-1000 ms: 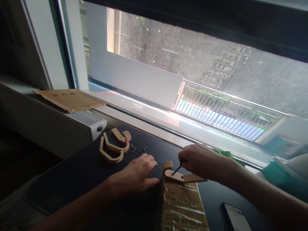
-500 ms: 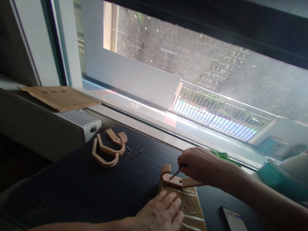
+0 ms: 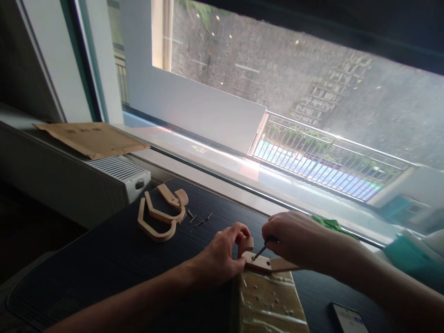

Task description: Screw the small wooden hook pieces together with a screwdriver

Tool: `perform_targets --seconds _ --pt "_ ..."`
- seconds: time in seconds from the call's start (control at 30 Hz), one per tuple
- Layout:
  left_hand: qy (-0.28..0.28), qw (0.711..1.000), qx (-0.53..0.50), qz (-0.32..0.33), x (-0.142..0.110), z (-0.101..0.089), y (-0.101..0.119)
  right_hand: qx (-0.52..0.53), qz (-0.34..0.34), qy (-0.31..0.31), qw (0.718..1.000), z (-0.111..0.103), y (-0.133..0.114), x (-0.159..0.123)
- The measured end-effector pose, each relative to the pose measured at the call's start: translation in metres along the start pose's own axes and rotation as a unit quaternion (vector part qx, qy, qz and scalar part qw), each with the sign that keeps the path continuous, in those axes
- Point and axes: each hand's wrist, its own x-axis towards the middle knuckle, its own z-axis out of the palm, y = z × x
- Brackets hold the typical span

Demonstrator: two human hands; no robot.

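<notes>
My right hand (image 3: 291, 236) is closed around a screwdriver (image 3: 261, 250). The screwdriver slants down, its tip at a hole in the flat part of a pale wooden hook (image 3: 260, 262). This hook lies on a brown block wrapped in clear tape (image 3: 268, 303), near its far end; the hook's right part runs behind my right wrist. My left hand (image 3: 222, 254) grips the hook's curved left end between thumb and fingers. Small bits that look like screws or holes dot the taped surface. Several more wooden hooks (image 3: 157, 236) lie to the left, beside loose screws (image 3: 199, 223).
A phone (image 3: 348, 319) lies on the dark table (image 3: 114, 263) at right. Something green (image 3: 333, 225) is behind my right forearm. Window glass borders the table's far side. A paper envelope (image 3: 92, 138) rests on a white radiator (image 3: 121, 173) at left.
My left hand has moved up off the taped block onto the hook's curved end and now grips it. My right hand keeps the screwdriver at the same hole. The view has shifted slightly.
</notes>
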Motion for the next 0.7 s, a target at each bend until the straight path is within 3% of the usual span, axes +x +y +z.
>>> perform_targets --seconds 0.13,0.2,0.37,0.7 --pt "-0.093 0.995 0.024 0.025 0.009 -0.008 0.004 0.001 -0.028 0.031 0.999 0.003 0.000 -0.005" --pt "-0.108 0.993 0.039 0.041 0.013 -0.013 0.007 -0.005 -0.029 0.040 0.999 0.004 -0.002 -0.009" --pt "-0.084 0.992 0.068 0.070 0.010 -0.011 0.002 -0.021 -0.038 0.061 0.997 0.004 -0.006 -0.016" --pt "-0.043 0.994 0.023 0.096 0.000 0.003 -0.018 0.014 -0.058 0.072 0.996 0.006 0.005 -0.012"
